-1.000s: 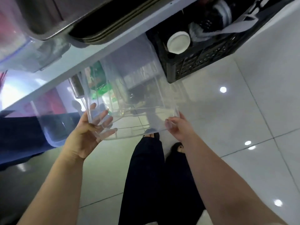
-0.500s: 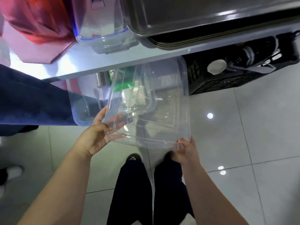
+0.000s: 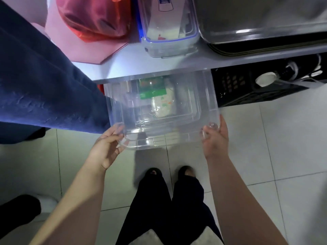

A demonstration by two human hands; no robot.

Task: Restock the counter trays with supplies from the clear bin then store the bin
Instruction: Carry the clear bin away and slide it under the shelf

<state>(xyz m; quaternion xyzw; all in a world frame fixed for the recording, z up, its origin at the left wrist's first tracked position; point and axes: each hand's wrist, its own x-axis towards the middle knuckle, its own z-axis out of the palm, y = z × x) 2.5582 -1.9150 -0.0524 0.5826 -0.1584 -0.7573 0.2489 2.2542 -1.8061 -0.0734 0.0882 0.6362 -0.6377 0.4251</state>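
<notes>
The clear plastic bin point(image 3: 208, 96) sits level, half under the front edge of the steel counter point(image 3: 159, 68), above the floor. My left hand point(image 3: 108, 145) grips its near left corner. My right hand point(image 3: 215, 137) holds its near right corner, fingers curled over the rim. The bin looks empty; green and white packets point(image 3: 159, 98) show through its clear bottom, and whether they lie inside it or beneath it cannot be told.
A black crate point(image 3: 247, 92) with a white-capped item stands under the counter to the right. On the counter are a red bag point(image 3: 95, 20), a clear lidded box point(image 3: 169, 27) and steel trays point(image 3: 261, 20). Another person's blue-clad leg point(image 3: 44, 89) is close on the left. My feet point(image 3: 169, 174) stand on white tiles.
The bin has turned from tilted to level and slid further under the counter. Both hands have shifted to its near corners. The view has swung to look more straight down.
</notes>
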